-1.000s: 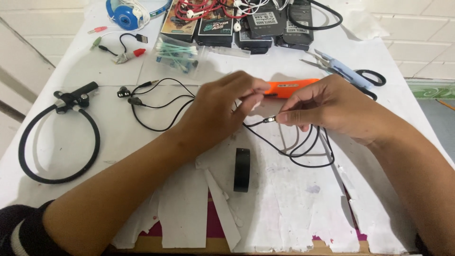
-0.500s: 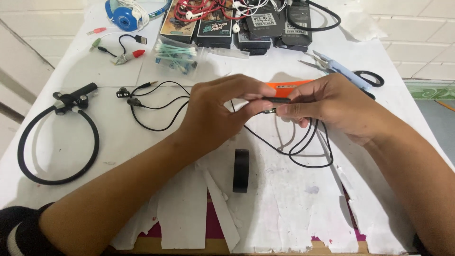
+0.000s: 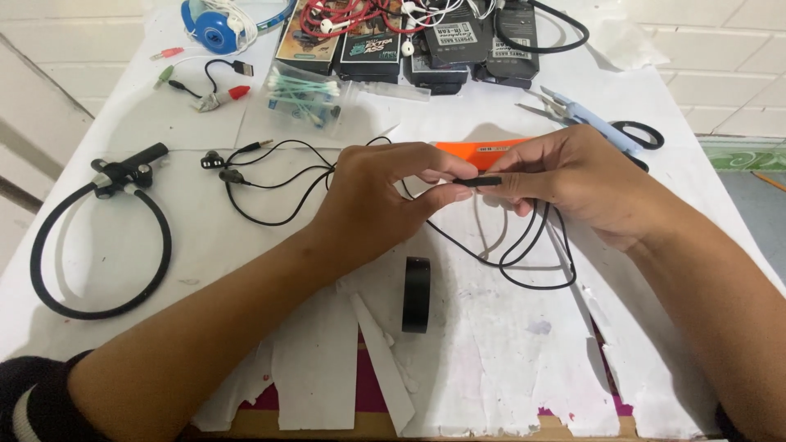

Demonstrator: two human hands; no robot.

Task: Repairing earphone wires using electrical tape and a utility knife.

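Note:
My left hand (image 3: 381,196) and my right hand (image 3: 573,184) meet over the middle of the white-covered table (image 3: 491,360). Both pinch a small black inline piece (image 3: 479,181) of a black earphone cable (image 3: 524,245). The cable loops down to the right under my right hand and runs left to two black earbuds (image 3: 219,166). An orange tool (image 3: 479,152) lies flat just behind my fingers. A roll of black tape (image 3: 416,294) stands on edge below my left wrist.
A black neckband headset (image 3: 98,237) lies at the left. Blue-handled scissors (image 3: 598,127) sit at the right. A bag of cotton swabs (image 3: 304,96), dark boxes (image 3: 434,41), red and white earphones and blue headphones (image 3: 214,24) crowd the far edge.
My hands have drawn closer together and shifted slightly left and away from me. The fingertips now close on the black inline piece, covering more of the orange tool behind.

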